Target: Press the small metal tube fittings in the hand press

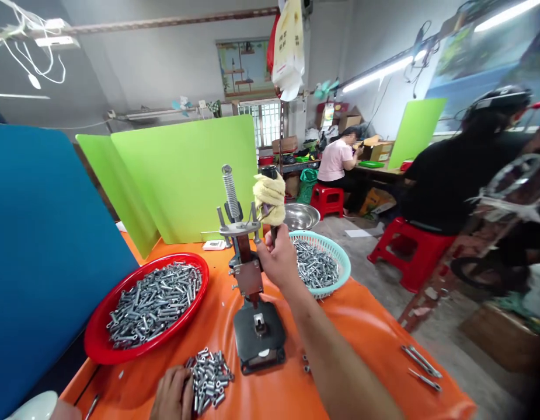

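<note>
Orange table [383, 350], hand press [248, 277]

Press mid-table, right hand [278, 256] clenched on its lever [274, 234]. Loose metal parts [211, 379] at press's 7 o'clock; left hand [173, 392] at pile's edge, can't tell if holding any. Red basin [129, 354] 9 o'clock, blue basket [345, 265] 3 o'clock.

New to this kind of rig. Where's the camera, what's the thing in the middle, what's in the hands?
There's no robot: it's one view from a camera on a person's head. The upright device looks like a manual press. The right hand grips its lever, just below a yellow cloth wrap. The left hand is at a pile of small metal parts. More metal parts fill a red basin and a turquoise basket on the orange table cover.
</note>
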Motion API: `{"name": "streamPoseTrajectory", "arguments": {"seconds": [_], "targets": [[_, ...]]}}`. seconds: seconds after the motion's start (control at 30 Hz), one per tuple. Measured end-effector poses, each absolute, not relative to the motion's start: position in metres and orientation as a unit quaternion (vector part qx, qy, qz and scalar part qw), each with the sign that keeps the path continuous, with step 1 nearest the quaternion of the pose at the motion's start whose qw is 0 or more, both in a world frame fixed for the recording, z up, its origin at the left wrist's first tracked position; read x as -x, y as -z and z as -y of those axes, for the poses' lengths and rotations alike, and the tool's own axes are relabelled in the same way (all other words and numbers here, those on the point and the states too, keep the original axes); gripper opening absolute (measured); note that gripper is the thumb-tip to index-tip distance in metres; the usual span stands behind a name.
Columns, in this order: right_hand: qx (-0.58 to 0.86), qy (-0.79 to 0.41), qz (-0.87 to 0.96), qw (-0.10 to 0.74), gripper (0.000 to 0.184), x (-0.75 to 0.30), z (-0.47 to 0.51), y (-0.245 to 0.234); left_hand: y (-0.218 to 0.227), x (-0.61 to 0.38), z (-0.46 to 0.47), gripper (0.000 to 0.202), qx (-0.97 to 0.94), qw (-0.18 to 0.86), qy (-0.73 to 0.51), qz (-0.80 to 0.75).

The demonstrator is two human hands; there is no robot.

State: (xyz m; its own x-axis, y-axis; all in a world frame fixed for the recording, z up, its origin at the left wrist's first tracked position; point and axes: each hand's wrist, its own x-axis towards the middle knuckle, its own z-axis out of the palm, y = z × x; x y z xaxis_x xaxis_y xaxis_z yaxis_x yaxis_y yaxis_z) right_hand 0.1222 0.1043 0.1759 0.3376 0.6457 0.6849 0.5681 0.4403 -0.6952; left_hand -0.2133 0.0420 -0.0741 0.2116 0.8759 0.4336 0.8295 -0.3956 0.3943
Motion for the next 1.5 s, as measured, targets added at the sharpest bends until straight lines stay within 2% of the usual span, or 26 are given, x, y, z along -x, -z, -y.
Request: {"name": "streamPoseTrajectory", "arguments": {"seconds": [0.37,0.87,1.03,1.17,1.2,1.33,1.5], "targets": [[0.549,0.010,0.552,0.627,0.025,-0.118,-0.104,-0.180,0.051,0.201,-0.031,0.031,-0.756,0.117,-0.338,-0.548],[0.550,0.007,0.568,0.612,0.032,-0.119,-0.108,-0.179,0.056,0.207,-0.037,0.037,-0.769,0.114,-0.304,-0.551],[0.499,0.066,0.592,0.630,0.043,-0.133,-0.059,-0.145,0.056,0.209,-0.037,0.042,-0.768,0.112,-0.294,-0.558],[0.525,0.003,0.678,0.514,0.016,-0.182,0.027,-0.073,0.060,0.214,-0.040,0.043,-0.777,0.100,-0.279,-0.555],[0.556,-0.012,0.677,0.483,0.014,-0.200,0.051,-0.054,0.061,0.215,-0.041,0.043,-0.782,0.094,-0.276,-0.551],[0.686,0.049,0.615,0.385,0.014,-0.278,0.132,0.000,0.067,0.218,-0.044,0.041,-0.794,0.063,-0.263,-0.544],[0.792,0.073,0.524,0.305,0.025,-0.329,0.172,0.021,0.073,0.223,-0.047,0.036,-0.806,0.037,-0.266,-0.527]]}}
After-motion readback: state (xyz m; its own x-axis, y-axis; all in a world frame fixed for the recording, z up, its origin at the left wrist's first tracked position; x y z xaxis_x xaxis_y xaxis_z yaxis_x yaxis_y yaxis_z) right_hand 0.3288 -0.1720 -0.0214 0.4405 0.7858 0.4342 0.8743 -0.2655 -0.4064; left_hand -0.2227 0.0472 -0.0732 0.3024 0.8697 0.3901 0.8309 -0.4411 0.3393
